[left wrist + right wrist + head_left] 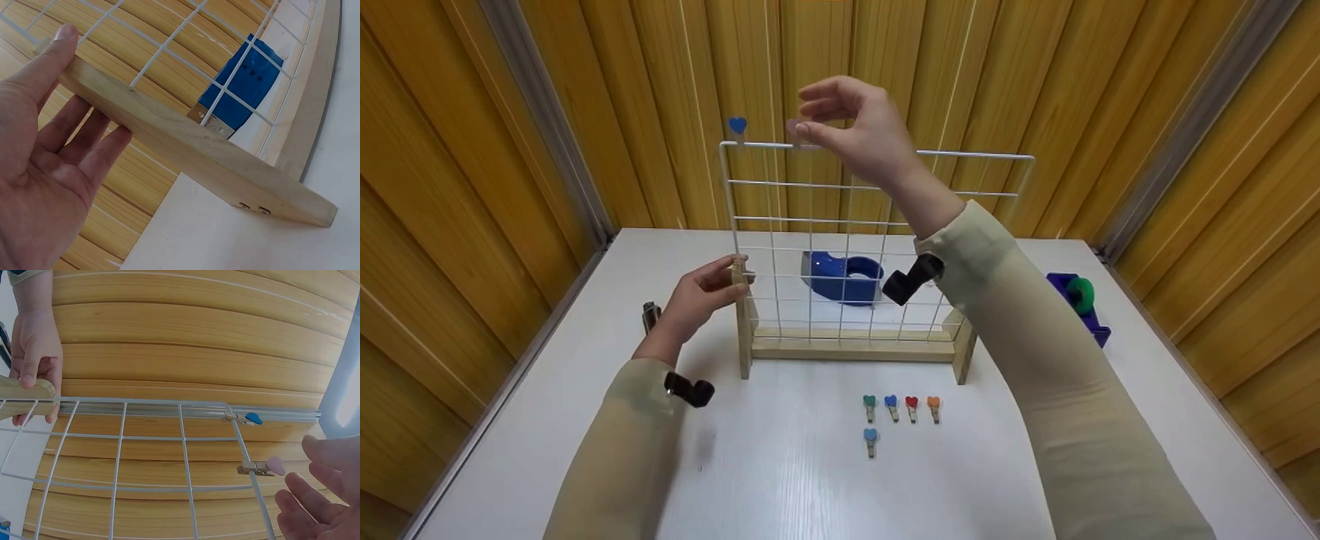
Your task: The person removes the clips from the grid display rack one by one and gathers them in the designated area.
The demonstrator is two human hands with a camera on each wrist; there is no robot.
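Step in hand looks like clipping heart pegs onto the wire rack (877,225), w/ the second one just placed. Left hand (697,296) steadies the rack by its wooden post (744,322): thumb on the post top, fingers curled round behind it, a light grip. Right hand (855,127) is up at the top wire, fingers spread and relaxed; in the right wrist view they sit just beside the pink peg (263,467) but apart from it, so that grip holds nothing. The pink peg is clamped on the top wire, near the blue peg (737,127) by the corner. Five more pegs (900,409) lie on the table (780,480) in front of the rack, well apart from both hands. Next move, prob.: right hand drops to the table, pinches one peg open, brings it to a free bit of top wire while the left braces the post.
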